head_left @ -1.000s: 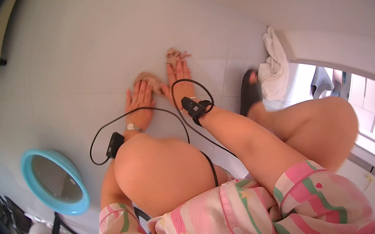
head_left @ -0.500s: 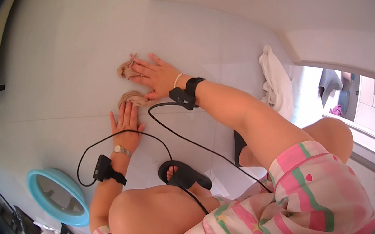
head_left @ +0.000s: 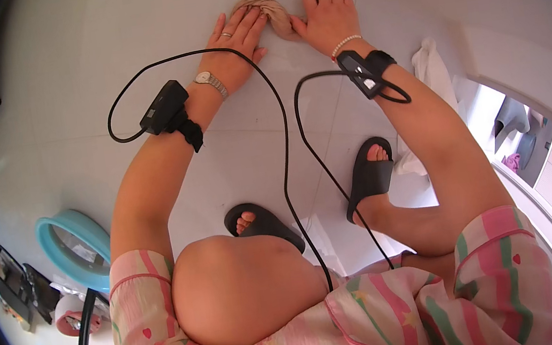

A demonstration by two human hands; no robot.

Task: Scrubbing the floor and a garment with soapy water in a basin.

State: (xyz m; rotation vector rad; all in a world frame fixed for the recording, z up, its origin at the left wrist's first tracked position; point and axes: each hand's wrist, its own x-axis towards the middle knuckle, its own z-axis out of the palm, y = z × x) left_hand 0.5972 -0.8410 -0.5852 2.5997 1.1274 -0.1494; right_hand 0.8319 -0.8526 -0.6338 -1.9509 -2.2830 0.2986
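Note:
A beige cloth (head_left: 283, 22) lies twisted and bunched on the pale tiled floor. My left hand (head_left: 236, 52) rests on its left part, fingers stretched out flat and palm down. My right hand (head_left: 330, 22) is on the cloth's right end. Its fingers bend over the bunched fabric, and the thumb touches the middle fold. A watch and a ring are on the left hand, a beaded bracelet on the right wrist. Both forearms carry a strapped black device with a black cable.
A light-blue round basin (head_left: 89, 225) stands at the left, near a black-framed stand (head_left: 87, 333). A white cloth (head_left: 433, 73) lies by the right wall. My feet in black slippers (head_left: 372, 176) are below the hands. Cables (head_left: 285, 150) hang between my arms.
Both hands have moved forward and to the right across the floor, and the beige cloth has travelled with them. The right hand's fingers were spread before and are now bent over the cloth.

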